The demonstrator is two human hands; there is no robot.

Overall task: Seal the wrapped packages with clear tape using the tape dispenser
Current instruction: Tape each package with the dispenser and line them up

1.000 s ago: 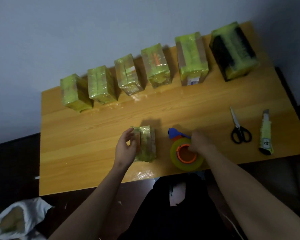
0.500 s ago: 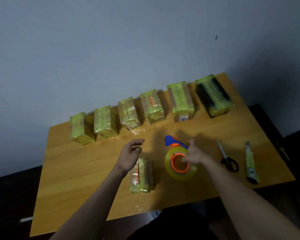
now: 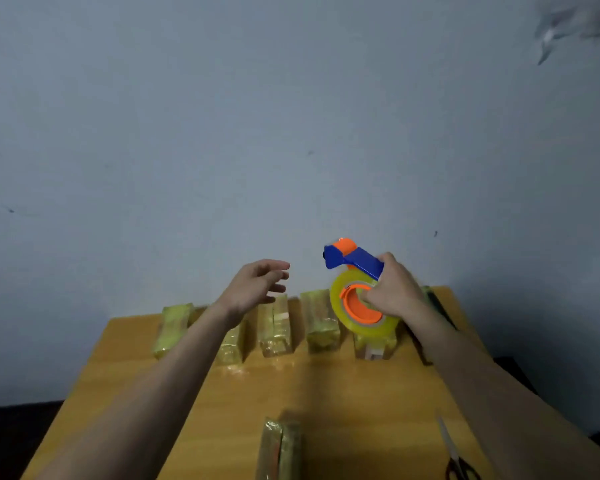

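The right hand [image 3: 394,289] is raised above the bench [image 3: 343,386], its grip closed on one tape dispenser [image 3: 357,289] with a blue and orange frame and a clear roll, while the left hand [image 3: 253,289] hovers beside it, fingers spread and released, grasping nothing. Five wrapped packages in a row [image 3: 274,327] show at the far bench edge against the wall, a possible sixth being hidden behind the right hand; one further package [image 3: 281,448] lies alone at the near edge. One pair of scissors [image 3: 456,459] lies near the right edge, and bare bench surface separates row and near package.
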